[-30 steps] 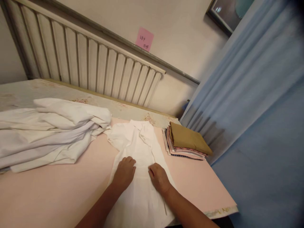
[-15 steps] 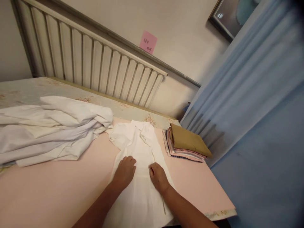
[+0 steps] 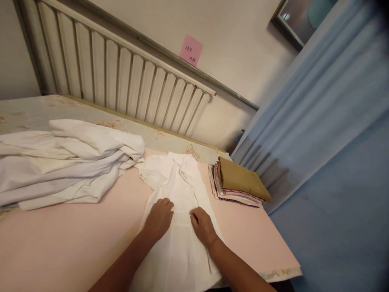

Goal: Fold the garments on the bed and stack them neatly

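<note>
A long white collared garment (image 3: 182, 239) lies lengthwise in front of me, its collar at the far end and its lower part towards me. My left hand (image 3: 160, 215) rests on its left half with the fingers curled down into the cloth. On the right half, my right hand (image 3: 202, 225) is closed, thumb against fingers, gripping the fabric. A strip of white cloth lies flat between the two hands. The fingertips of both hands are partly hidden.
A heap of crumpled white cloth (image 3: 69, 162) lies to the left on the pink sheet (image 3: 91, 239). To the right stands a stack of folded fabrics with a mustard-brown one (image 3: 243, 178) on top. A blue curtain (image 3: 328, 154) hangs beyond; a radiator (image 3: 121, 77) runs along the wall.
Both hands stay at nearly the same spot on the garment. The view has shifted slightly; nothing else has visibly moved.
</note>
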The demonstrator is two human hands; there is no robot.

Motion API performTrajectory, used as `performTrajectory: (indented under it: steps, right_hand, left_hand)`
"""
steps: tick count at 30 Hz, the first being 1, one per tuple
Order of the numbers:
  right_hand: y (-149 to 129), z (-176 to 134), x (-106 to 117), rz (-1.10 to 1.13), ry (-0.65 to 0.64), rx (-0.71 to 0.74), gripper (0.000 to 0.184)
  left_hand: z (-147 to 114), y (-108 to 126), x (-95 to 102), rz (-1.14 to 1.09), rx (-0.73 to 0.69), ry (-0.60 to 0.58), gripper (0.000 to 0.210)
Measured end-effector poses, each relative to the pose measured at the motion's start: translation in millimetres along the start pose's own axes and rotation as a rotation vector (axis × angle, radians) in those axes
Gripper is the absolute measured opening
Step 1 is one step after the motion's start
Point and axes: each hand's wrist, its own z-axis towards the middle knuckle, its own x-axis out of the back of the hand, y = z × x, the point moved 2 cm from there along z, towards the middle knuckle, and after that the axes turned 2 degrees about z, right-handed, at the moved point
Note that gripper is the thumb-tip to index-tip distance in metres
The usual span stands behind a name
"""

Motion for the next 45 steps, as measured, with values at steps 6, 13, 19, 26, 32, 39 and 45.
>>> performTrajectory:
  steps: [6, 13, 19, 26, 32, 39, 45]
  right_hand:
    - [6.9, 9.7, 4.8, 0.055, -0.16, -0.139, 0.021]
    - [9.4, 27.9, 4.9, 0.057, -0.301, -0.241, 0.014]
    - [9.3, 34.3, 6.0, 0.064, -0.392, -0.301, 0.014]
    - [3.6, 37.2, 6.4, 0.037, -0.375, -0.309, 0.016]
    - [-3.4, 33.1, 2.8, 0.011, -0.265, -0.291, 0.018]
    - [-6.0, 12.2, 9.3, 0.06, -0.128, -0.239, 0.011]
    - [-21.4, -20.0, 25.9, 0.096, -0.21, -0.147, 0.012]
  left_hand:
    - [1.5, 1.6, 0.6, 0.019, -0.004, -0.004, 0.023]
    - [2.5, 0.9, -0.4, 0.004, -0.008, -0.008, 0.025]
    - [2.5, 1.8, 1.3, 0.006, -0.005, -0.01, 0.025]
    - [2.0, 0.5, -0.7, -0.002, -0.006, 0.004, 0.024]
    - [2.5, 0.8, -0.6, 0.019, -0.02, 0.024, 0.025]
    - [3.0, -0.3, -2.3, 0.013, -0.026, 0.013, 0.024]
    - [1.6, 0.4, -2.0, 0.01, -0.023, 0.027, 0.024]
